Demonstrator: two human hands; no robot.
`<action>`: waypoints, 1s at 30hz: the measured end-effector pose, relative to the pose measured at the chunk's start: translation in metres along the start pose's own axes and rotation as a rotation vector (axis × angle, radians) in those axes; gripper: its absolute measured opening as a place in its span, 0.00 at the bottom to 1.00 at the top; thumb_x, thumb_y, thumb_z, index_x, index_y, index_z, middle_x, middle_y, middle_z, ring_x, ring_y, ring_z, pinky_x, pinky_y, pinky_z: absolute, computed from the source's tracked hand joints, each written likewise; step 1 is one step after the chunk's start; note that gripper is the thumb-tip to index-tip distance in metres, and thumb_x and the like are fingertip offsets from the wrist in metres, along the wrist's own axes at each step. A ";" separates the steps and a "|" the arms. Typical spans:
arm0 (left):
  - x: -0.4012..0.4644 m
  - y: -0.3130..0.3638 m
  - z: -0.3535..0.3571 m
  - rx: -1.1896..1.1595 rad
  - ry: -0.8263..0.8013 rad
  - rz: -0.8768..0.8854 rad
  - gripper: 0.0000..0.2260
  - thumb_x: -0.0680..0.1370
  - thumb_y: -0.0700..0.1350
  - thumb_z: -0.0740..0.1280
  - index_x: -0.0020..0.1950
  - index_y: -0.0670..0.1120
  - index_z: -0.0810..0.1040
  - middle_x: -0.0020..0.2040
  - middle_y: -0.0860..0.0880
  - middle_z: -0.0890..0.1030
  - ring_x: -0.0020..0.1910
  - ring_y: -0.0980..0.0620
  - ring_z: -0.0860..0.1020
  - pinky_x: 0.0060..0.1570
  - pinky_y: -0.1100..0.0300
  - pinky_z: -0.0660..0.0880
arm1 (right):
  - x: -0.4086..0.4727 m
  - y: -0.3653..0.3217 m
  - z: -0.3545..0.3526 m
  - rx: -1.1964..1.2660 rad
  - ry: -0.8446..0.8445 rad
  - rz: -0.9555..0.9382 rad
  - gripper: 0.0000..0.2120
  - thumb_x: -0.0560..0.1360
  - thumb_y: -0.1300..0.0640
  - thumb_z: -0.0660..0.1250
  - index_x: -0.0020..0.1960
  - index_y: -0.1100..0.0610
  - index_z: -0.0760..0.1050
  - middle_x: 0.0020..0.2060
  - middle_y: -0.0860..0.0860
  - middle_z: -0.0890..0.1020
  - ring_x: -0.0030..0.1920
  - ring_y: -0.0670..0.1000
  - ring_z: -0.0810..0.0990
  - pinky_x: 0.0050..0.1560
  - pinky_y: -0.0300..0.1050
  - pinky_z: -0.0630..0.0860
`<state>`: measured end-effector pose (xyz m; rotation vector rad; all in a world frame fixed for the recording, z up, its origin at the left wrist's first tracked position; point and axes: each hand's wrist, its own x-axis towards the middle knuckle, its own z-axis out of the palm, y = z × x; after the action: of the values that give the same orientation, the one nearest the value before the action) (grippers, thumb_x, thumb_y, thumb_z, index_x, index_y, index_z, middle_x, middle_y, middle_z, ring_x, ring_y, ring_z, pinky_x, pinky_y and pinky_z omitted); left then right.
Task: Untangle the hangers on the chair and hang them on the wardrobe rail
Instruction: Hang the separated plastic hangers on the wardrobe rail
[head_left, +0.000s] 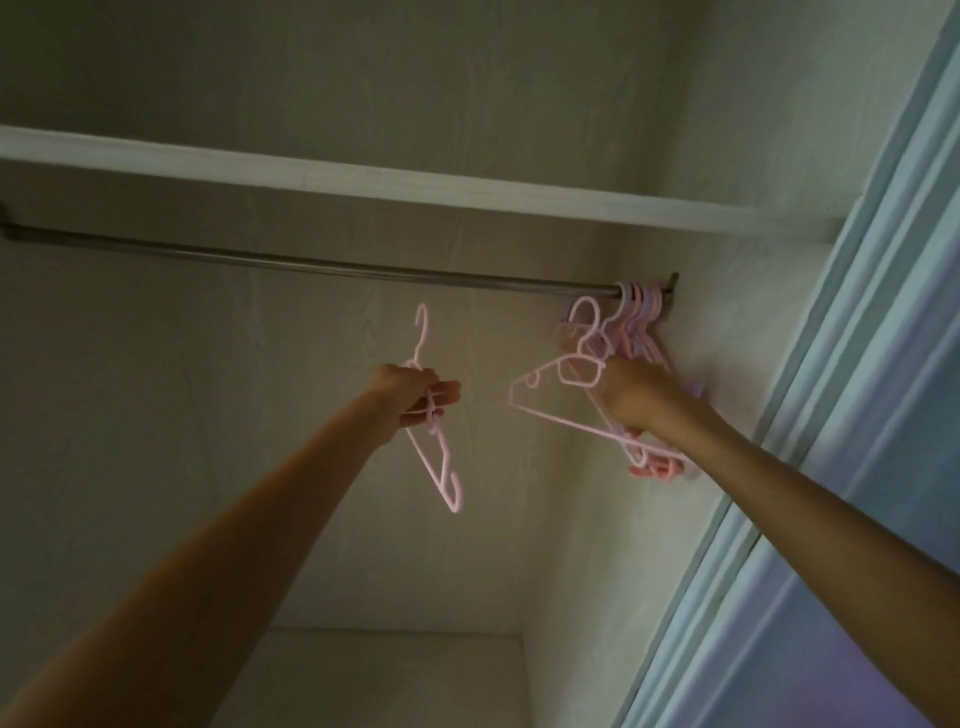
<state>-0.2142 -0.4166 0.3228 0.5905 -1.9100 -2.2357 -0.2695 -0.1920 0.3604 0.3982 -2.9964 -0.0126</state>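
Head view looks up into a wardrobe. Both bare arms are raised toward the rail (311, 265), a metal bar running left to right under a white shelf (363, 179).

Left hand (410, 397) grips one pink hanger (434, 441) near its neck, fingers (444, 392) curled round the plastic, fingertips pointing right. Hook up, well below the rail, not touching it. The hanger is seen nearly edge-on, body slanting down to the right, lower end curled up.

Right hand (636, 395) holds a second pink hanger (563, 387) at its right shoulder, fingers wrapped round it; the exact finger grip is hidden behind the back of the hand. This hanger's hook sits just below the rail, near it, contact cannot be told. Its bar slants down to the right, below the wrist.

A bunch of pink hangers (641, 317) already hangs on the rail at the far right end, packed tight against the wardrobe side wall (701, 234). Their lower ends show under the right forearm. The right hand's hanger overlaps this bunch; whether it touches them cannot be told.

Pale blue door frame (857, 389) runs down the right edge. Back panel (208, 389) is light wood grain. Lighting dim.
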 end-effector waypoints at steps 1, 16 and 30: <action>0.004 0.001 0.001 0.016 -0.009 -0.009 0.06 0.81 0.37 0.59 0.57 0.38 0.71 0.30 0.47 0.83 0.23 0.58 0.79 0.24 0.66 0.76 | 0.011 0.000 0.001 0.008 0.064 -0.011 0.15 0.79 0.64 0.55 0.63 0.61 0.71 0.59 0.60 0.78 0.59 0.59 0.77 0.52 0.48 0.74; 0.049 0.018 0.012 0.247 -0.062 -0.023 0.12 0.79 0.41 0.63 0.61 0.40 0.75 0.48 0.47 0.83 0.39 0.56 0.81 0.36 0.64 0.75 | 0.080 -0.034 0.028 0.032 0.034 0.027 0.16 0.78 0.65 0.57 0.65 0.64 0.68 0.65 0.59 0.72 0.66 0.59 0.72 0.62 0.48 0.69; 0.055 0.024 0.010 0.368 -0.118 -0.022 0.12 0.80 0.43 0.62 0.61 0.40 0.74 0.45 0.50 0.83 0.38 0.59 0.81 0.34 0.65 0.73 | 0.150 -0.014 0.002 -0.054 0.394 -0.237 0.28 0.76 0.48 0.63 0.71 0.58 0.62 0.67 0.57 0.68 0.65 0.59 0.67 0.61 0.54 0.64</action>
<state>-0.2711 -0.4317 0.3363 0.5346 -2.4098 -1.9805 -0.4094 -0.2450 0.3755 0.6620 -2.5430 -0.0322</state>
